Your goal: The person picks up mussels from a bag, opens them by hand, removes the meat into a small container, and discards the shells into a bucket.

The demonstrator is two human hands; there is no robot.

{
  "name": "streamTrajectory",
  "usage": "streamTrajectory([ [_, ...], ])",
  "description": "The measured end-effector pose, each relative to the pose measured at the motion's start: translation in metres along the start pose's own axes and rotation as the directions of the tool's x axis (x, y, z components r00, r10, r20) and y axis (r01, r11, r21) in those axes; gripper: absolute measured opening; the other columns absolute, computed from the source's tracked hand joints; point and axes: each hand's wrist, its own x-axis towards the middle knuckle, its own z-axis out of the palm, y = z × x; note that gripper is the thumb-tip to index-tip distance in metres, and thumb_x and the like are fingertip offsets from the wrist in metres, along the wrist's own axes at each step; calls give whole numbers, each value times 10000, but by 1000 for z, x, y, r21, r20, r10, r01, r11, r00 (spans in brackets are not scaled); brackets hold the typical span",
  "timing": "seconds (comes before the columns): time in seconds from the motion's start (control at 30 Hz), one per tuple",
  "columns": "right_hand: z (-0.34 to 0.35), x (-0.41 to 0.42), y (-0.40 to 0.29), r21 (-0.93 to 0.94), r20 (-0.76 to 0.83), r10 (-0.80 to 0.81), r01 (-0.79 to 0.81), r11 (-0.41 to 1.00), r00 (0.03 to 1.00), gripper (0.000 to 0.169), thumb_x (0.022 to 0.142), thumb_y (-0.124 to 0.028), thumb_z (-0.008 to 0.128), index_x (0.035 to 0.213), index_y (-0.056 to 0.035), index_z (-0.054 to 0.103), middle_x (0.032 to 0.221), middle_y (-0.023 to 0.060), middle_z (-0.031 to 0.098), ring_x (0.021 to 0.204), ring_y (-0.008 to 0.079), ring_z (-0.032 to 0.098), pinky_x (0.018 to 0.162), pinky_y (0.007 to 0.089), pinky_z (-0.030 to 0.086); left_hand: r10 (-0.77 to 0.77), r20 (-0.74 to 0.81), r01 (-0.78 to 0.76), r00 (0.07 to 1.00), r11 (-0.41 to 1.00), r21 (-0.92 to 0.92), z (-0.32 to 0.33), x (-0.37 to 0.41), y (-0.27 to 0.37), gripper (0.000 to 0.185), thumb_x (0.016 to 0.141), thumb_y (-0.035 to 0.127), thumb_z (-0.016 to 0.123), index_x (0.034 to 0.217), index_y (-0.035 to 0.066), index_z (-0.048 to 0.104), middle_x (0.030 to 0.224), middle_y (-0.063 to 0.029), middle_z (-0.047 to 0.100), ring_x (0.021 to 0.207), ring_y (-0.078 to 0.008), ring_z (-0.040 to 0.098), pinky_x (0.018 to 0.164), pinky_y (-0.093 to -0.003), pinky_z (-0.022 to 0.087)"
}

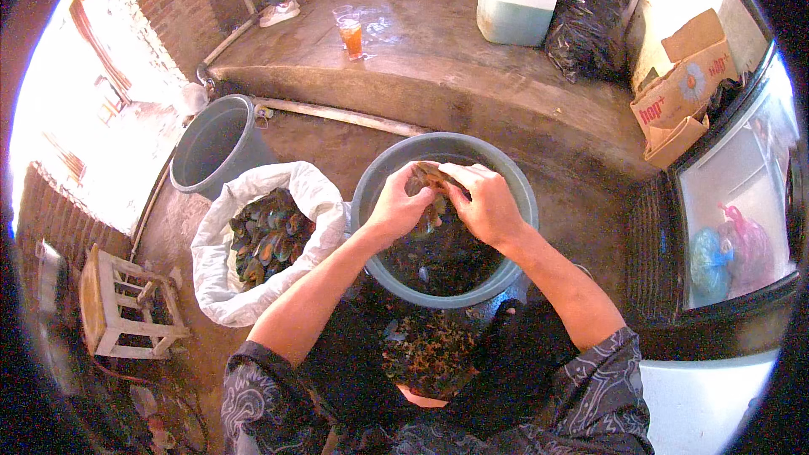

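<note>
Over a round grey plastic tub [528, 202], my left hand [404, 199] and my right hand [483, 202] meet and hold a brownish mussel [431, 172] between their fingers. It looks partly opened, though my fingers cover much of it. Dark contents, seemingly shells or debris, lie in the tub, too dim to name surely. To the left, a white woven sack [212, 265] with a rolled rim is filled with dark mussels [272, 237]. A heap of small dark and orange-brown scraps [433, 354] lies before my body, below the tub.
An empty-looking grey bucket [212, 139] leans behind the sack. A wooden stool [133, 309] lies tipped at left. On the raised concrete ledge stand a plastic cup of orange drink [351, 38] and a jerrycan [518, 0]. A cardboard box [686, 91] and a glass-fronted cabinet [739, 202] are at right.
</note>
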Motion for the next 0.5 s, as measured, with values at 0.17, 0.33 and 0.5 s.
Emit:
streamTrajectory([
  [0.17, -6, 3, -6, 26, -44, 16, -15, 1000, 999, 203, 824, -64, 619, 1021, -15, 633, 1023, 178, 649, 931, 361, 620, 819, 424, 505, 77, -44, -70, 996, 989, 127, 5, -4, 5, 248, 871, 64, 565, 1114, 18, 588, 961, -50, 640, 852, -107, 599, 737, -263, 507],
  [0.33, -9, 0, 1, -62, 27, -128, 129, 990, 991, 162, 841, -82, 607, 989, -19, 626, 1067, 148, 615, 928, 356, 615, 804, 427, 511, 27, -27, -26, 999, 999, 39, 9, -4, 11, 261, 877, 104, 595, 1120, 10, 585, 948, -49, 646, 849, -110, 599, 726, -269, 510],
  [0.5, -9, 1, -4, -105, 30, -102, 105, 989, 994, 167, 833, -87, 610, 985, -21, 631, 1070, 141, 603, 932, 347, 612, 803, 418, 512, 61, -53, -54, 997, 991, 119, 6, -4, 7, 273, 884, 125, 611, 1130, 9, 584, 960, -50, 644, 821, -114, 604, 697, -282, 521],
])
